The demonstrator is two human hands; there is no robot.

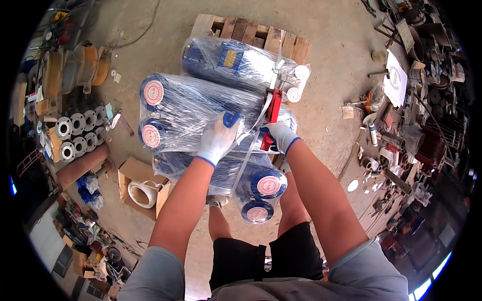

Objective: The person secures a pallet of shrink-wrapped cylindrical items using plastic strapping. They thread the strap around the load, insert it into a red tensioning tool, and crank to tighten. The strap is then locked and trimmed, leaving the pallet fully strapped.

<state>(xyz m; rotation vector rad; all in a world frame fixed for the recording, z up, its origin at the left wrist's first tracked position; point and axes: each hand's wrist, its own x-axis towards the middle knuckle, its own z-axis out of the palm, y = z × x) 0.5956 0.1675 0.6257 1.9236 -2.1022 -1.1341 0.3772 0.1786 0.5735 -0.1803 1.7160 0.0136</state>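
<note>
Left of the bundle (201, 115), grey flanges (78, 133) sit in rows on the floor, with an open carton (138, 188) nearer the person. The bundle, blue cylinders in clear wrap, lies on a pallet (251, 32), long axis running left to right. The left hand (217, 138), gloved, presses flat on the wrap beside a white strap (248, 150), clasping nothing. Just right of it, the right hand (280, 136) is closed around a red tool (272, 118) on the strap, which crosses the bundle's axis. Scrap metal (416, 100) lies well right.
</note>
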